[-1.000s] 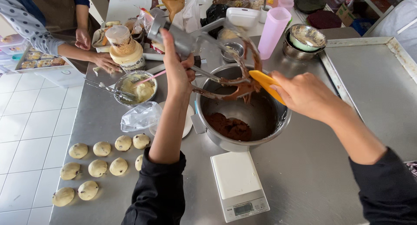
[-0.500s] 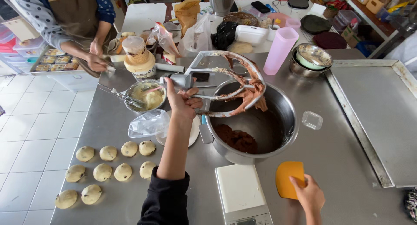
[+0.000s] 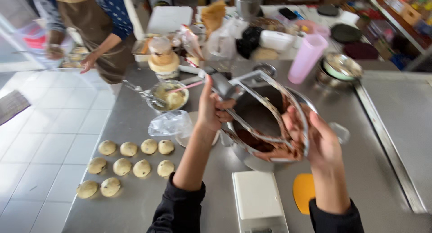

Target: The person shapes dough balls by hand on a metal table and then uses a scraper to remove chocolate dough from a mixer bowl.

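Note:
My left hand [image 3: 211, 109] grips the shaft of a metal mixer paddle [image 3: 265, 111] and holds it over a large steel mixing bowl [image 3: 302, 98]. Brown dough clings to the paddle's lower edge. My right hand [image 3: 319, 140] is at the paddle's right side, fingers spread against the sticky dough on its rim. More brown dough [image 3: 252, 140] lies in the bottom of the bowl. An orange scraper [image 3: 304, 191] lies flat on the steel table [image 3: 135, 125], to the right of a white kitchen scale [image 3: 258, 201].
Several round pale dough balls [image 3: 128, 163] sit at the table's left. A small bowl of yellow batter [image 3: 171, 98], a clear plastic bag [image 3: 171, 124], a pink tumbler [image 3: 308, 57] and stacked containers crowd the far side. Another person in a brown apron [image 3: 96, 30] stands at the far left.
My right hand put the orange scraper down on the table and rose to the paddle's dough-covered edge. My left hand kept hold of the paddle, tilting it over the bowl.

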